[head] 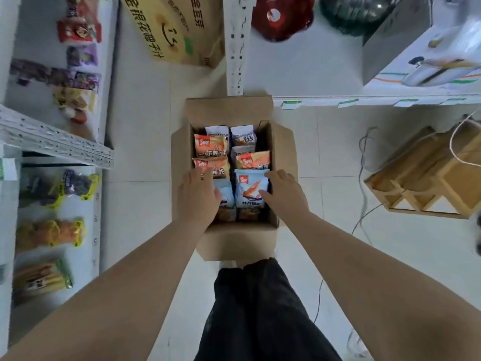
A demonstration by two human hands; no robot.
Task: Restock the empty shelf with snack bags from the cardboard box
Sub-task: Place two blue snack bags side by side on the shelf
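Note:
An open cardboard box (282,152) stands on the floor in front of me, filled with two rows of snack bags. Orange bags (210,146) lie toward the far end, white bags behind them. A light blue bag (250,188) stands near the front on the right. My right hand (282,194) grips this blue bag, fingers over its top right corner and thumb on its face. My left hand (199,198) reaches into the left row and covers another blue bag (226,196); whether its fingers grip it is hidden.
A white shelf unit (54,142) with snack bags stands at the left. A white shelf (377,100) with price tags runs at the right. A large printed carton (177,29) leans at the back. A wooden crate (429,175) and cables lie on the floor at the right.

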